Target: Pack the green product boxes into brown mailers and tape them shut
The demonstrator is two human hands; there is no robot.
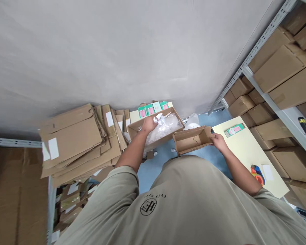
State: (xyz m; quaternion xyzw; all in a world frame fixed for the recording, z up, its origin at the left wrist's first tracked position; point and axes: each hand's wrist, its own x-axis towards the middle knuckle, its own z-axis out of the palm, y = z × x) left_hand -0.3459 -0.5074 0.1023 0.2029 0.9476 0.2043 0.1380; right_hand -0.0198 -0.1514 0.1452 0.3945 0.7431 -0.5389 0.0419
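Two grips: left hand (149, 124) closed on plastic wrap (163, 129), right hand (219, 143) clamped on a cardboard tray (192, 140).

Plastic film (164, 127) is held in an open carton (137, 131), where the left hand (149, 124) is placed on it, and a row of small boxed packs (153, 108) is lined up behind that carton, near the wall (117, 51). A stack of flattened cardboard (76, 139) is piled to its left, while a smaller carton (191, 140) is gripped by the right hand (218, 142) just to its right, beside a surface (247, 153). A single boxed pack (234, 130) and a tape dispenser (257, 174) are laid on that surface, and shelving loaded with cartons (280, 68) is set beyond it to the right.
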